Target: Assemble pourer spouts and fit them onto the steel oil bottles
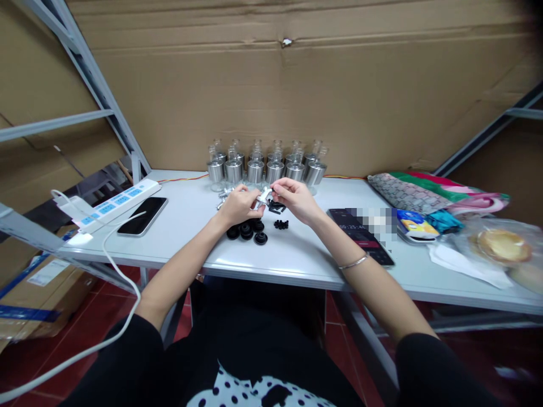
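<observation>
My left hand (241, 206) is closed round a small whitish, shiny part (263, 196), which looks like a lever or spout piece. At its upper right end my right hand (297, 199) pinches with thumb and fingertips; whether a second tiny piece sits there is too small to tell. Below my left hand lie several round black caps (246, 230). Small black pieces (280, 224) form a little heap under my right hand, with longer black pieces (276, 207) just behind. Loose silvery parts (222, 195) lie partly hidden behind my left hand.
Glass bottles with metal sleeves (255, 171) stand in two rows at the back. On the left are a power strip (123, 200), a phone (143, 216) and a white cable (123, 277). Another phone (360, 234), a cloth bundle (424, 195) and a wrapped pastry (503, 246) occupy the right.
</observation>
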The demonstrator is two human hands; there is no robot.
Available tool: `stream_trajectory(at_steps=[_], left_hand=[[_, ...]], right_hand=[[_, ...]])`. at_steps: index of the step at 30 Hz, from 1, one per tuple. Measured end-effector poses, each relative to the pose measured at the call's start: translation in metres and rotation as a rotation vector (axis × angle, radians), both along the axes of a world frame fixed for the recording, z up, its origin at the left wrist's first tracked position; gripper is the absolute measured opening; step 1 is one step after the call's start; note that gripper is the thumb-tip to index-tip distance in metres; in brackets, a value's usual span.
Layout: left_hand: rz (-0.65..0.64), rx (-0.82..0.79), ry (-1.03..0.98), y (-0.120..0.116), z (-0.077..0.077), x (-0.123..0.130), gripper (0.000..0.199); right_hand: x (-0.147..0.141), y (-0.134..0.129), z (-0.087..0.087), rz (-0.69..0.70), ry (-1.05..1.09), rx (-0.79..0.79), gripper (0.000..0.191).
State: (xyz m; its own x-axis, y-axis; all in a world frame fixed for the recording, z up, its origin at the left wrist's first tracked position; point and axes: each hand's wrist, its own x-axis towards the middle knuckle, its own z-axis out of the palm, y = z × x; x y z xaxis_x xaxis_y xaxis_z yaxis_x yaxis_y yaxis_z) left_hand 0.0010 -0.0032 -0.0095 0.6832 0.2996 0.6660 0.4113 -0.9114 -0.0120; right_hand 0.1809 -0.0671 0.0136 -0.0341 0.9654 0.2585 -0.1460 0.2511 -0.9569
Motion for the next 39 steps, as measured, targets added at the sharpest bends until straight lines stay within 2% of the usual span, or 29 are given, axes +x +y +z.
stream_trajectory(at_steps=[8, 16, 21, 28, 33, 37, 39], left_hand=[[-0.001, 0.001, -0.009, 0.003, 0.0, -0.002, 0.005], [-0.004, -0.002, -0.016, 0.004, -0.002, -0.001, 0.015], [0.018, -0.028, 0.011, 0.004, -0.002, -0.001, 0.008], [0.017, -0.033, 0.013, 0.004, -0.003, 0.0, 0.007], [0.006, -0.111, -0.012, 0.002, 0.0, 0.0, 0.016], [-0.032, -0.181, -0.036, 0.001, 0.006, -0.006, 0.021], [0.006, -0.218, -0.104, 0.002, 0.009, -0.01, 0.026]], right_hand=[[-0.002, -0.001, -0.001, 0.12, 0.072, -0.117, 0.036], [-0.003, -0.003, -0.001, 0.235, 0.145, -0.162, 0.022], [-0.003, -0.004, 0.0, 0.22, 0.157, -0.164, 0.02], [-0.003, -0.002, -0.003, 0.177, 0.06, -0.121, 0.028], [-0.007, -0.004, -0.004, 0.219, 0.095, -0.126, 0.034], [-0.01, -0.006, -0.001, 0.18, 0.107, -0.157, 0.032], [-0.009, -0.006, 0.001, 0.151, 0.15, -0.164, 0.03]])
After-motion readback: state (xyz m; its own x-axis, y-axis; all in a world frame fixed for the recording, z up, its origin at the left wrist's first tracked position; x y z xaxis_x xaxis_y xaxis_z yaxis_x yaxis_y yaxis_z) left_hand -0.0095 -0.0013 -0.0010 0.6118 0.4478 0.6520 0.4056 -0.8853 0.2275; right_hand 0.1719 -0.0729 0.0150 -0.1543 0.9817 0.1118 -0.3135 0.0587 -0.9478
